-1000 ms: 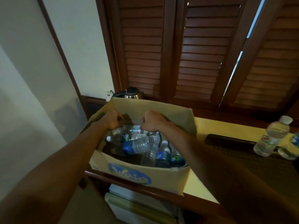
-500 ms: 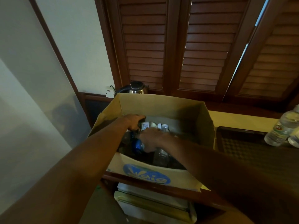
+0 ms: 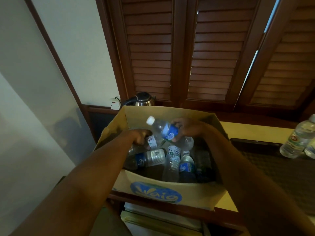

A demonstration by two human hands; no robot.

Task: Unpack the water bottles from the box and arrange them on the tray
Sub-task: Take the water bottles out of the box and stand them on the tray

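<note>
Currently each hand grips one bottle: right hand (image 3: 188, 129) wraps the blue-labelled bottle (image 3: 167, 132), left hand (image 3: 139, 137) the white-labelled bottle (image 3: 153, 141); lift both clear of the box (image 3: 170, 191) rim before crossing to the tray (image 3: 255, 145).

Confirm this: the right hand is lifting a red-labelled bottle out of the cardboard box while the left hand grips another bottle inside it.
Not quite. The head view shows the right hand lifting a blue-labelled bottle, not a red-labelled one, out of the cardboard box. The rest holds: the left hand grips a white-labelled bottle inside it.
</note>
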